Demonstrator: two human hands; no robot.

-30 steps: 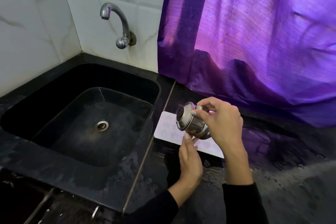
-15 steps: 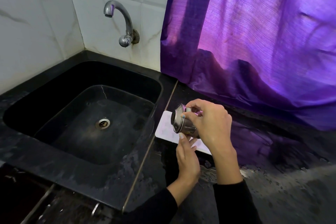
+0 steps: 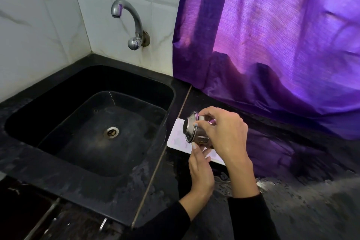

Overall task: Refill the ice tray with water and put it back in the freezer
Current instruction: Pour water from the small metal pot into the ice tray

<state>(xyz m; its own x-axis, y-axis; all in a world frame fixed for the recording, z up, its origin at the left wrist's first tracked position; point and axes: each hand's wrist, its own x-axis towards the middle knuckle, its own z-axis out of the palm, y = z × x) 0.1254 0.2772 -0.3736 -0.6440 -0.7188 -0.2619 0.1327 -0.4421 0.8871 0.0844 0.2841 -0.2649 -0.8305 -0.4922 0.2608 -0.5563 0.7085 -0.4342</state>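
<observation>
A white ice tray [image 3: 178, 141] with pale star-shaped cells lies flat on the black counter, just right of the sink. My right hand [image 3: 224, 132] grips a small steel cup [image 3: 193, 132], tipped on its side with its mouth toward the sink, right above the tray. My left hand [image 3: 200, 169] rests at the tray's near edge with its fingers straight, fingertips touching the tray below the cup. Both hands hide most of the tray's right half. No water stream is visible from the cup.
A black sink [image 3: 58, 173] with a steel drain [image 3: 111, 132] fills the left. A chrome tap [image 3: 128, 23] sticks out of the white tiled wall, not running. A purple curtain [image 3: 282, 45] hangs down onto the wet black counter [image 3: 292, 210] at the right.
The cup in my right hand has shifted left along the tray, toward its sink end, and stayed tipped. My left hand followed along the tray's near edge.
</observation>
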